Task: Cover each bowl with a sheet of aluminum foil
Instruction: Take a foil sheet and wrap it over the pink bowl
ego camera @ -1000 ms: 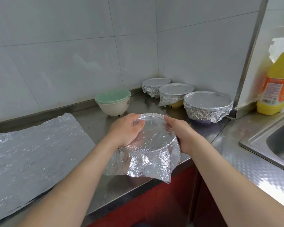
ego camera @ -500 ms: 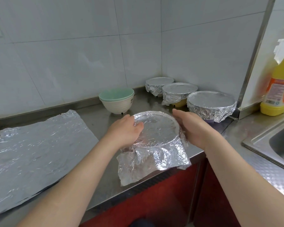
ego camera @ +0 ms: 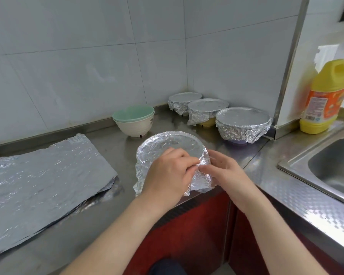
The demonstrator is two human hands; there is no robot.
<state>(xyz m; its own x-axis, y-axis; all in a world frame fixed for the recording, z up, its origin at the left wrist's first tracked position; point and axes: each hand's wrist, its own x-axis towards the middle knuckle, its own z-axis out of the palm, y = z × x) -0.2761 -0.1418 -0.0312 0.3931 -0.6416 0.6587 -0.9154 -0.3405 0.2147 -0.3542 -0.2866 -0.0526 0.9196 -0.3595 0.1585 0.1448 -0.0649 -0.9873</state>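
Bowl (ego camera: 173, 144) wrapped in foil (ego camera: 202, 179), at counter (ego camera: 119, 147) edge under both hands. Foil skirt pinched in curled fingers of left hand (ego camera: 167, 175), pressed by straight fingers of right hand (ego camera: 224, 173) alongside. Beyond right hand, three wrapped bowls (ego camera: 243, 124); beyond left hand, stacked bare bowls (ego camera: 134, 121); left of it, spare foil sheets (ego camera: 44, 173).

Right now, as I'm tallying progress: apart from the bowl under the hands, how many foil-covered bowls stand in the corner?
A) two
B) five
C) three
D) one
C: a far bowl, a middle bowl and a near bowl, each under foil, stand in a row there.
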